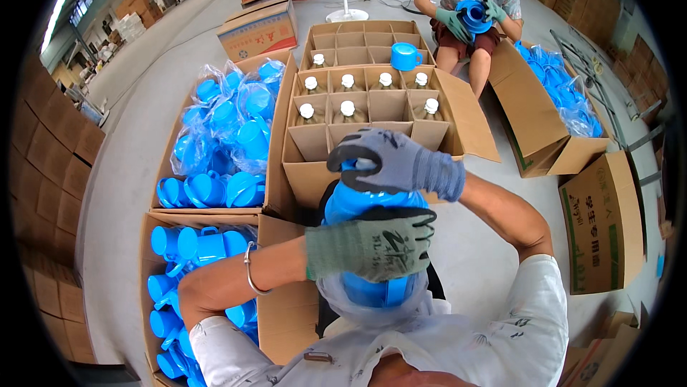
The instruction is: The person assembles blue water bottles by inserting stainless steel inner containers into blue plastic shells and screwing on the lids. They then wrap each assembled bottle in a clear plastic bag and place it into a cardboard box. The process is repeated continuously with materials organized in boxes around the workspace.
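A large blue plastic jug-like flask [372,292] with a side handle stands between my knees, its lower end inside clear plastic film [343,294]. My left hand [372,244], in a green glove with dark fingers, is wrapped across the flask's middle. Over its top end curls my right hand [390,158], in a blue-grey glove with dark fingertips. Something pale shows under those fingers, but most of the top is hidden. Just beyond stands a divided carton [308,172] with several white-capped bottles [348,109] upright in its compartments.
A blue cup [406,56] rests on the dividers of the farther carton [358,27]. To the left, open cartons hold many blue cups [207,190], some bagged. A seated co-worker [472,1] holds a blue part, beside a carton of bagged blue pieces [562,90].
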`<state>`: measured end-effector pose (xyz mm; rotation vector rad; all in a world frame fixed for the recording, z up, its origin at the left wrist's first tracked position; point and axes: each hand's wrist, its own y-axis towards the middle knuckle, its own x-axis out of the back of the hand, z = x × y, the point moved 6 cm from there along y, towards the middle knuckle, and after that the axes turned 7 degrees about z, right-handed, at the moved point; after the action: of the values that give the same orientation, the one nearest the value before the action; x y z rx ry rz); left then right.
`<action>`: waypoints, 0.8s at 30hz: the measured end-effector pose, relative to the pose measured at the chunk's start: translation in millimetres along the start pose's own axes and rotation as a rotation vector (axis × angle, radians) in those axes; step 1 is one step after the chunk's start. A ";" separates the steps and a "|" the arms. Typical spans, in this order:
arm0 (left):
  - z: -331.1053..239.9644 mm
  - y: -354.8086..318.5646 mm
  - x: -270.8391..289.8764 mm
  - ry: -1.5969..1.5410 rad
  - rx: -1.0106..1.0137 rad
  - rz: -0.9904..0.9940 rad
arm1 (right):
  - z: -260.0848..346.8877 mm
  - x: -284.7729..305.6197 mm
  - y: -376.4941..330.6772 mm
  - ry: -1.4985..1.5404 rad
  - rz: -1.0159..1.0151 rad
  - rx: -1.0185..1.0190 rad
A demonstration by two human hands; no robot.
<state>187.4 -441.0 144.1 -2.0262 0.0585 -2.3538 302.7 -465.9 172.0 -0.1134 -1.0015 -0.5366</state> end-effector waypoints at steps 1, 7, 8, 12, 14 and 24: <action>-0.9 3.3 -13.6 -0.040 -0.022 0.007 | 4.3 1.9 1.7 -0.060 0.020 0.006; 38.7 -3.8 -13.5 -0.267 0.073 0.060 | -3.2 28.5 -6.1 -0.014 -0.238 0.115; 49.8 -18.8 -10.3 -0.328 0.178 0.037 | -8.8 32.6 -16.9 0.065 -0.350 0.079; 85.3 -85.7 -15.2 -0.507 0.637 -0.131 | -54.1 3.4 -108.5 0.045 -0.296 -0.074; 90.9 -110.5 -32.6 -0.443 0.865 -0.159 | -30.0 -39.2 -114.2 0.158 0.024 -0.027; 88.7 -68.9 -8.5 -0.358 0.914 0.142 | -7.9 56.3 -8.3 -0.100 -0.308 0.328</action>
<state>276.2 -372.3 152.4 -1.7939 -0.7087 -1.4498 328.6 -496.9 212.9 0.3140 -1.2004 -0.6428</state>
